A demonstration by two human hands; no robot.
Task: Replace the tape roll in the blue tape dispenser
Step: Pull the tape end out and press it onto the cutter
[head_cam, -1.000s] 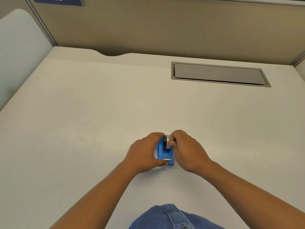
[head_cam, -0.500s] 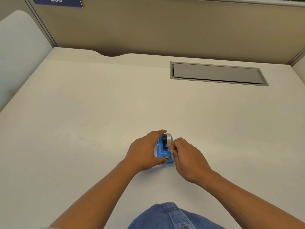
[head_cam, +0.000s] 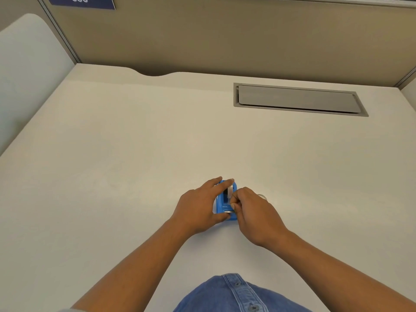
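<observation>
The blue tape dispenser (head_cam: 225, 200) sits on the white desk (head_cam: 135, 154), near the front middle. My left hand (head_cam: 198, 208) wraps its left side, thumb at the near end and fingers over the far end. A pale tape roll (head_cam: 230, 192) stands in the dispenser's well. My right hand (head_cam: 254, 212) is beside the right side, thumb and forefinger pinched together just above the cutter end, apparently on the tape's free end. A clear ring-shaped object (head_cam: 262, 196) peeks out on the desk behind my right hand, mostly hidden.
A grey recessed cable hatch (head_cam: 297, 99) lies in the desk at the back right. Beige partition walls (head_cam: 225, 37) close the back, with a blue number sign (head_cam: 81, 1) at the top left. A pale panel (head_cam: 24, 70) stands on the left.
My right hand has drawn back from the top of the roll toward the cutter end, fingers pinched. My left hand stays on the dispenser, its fingers reaching further over the far end.
</observation>
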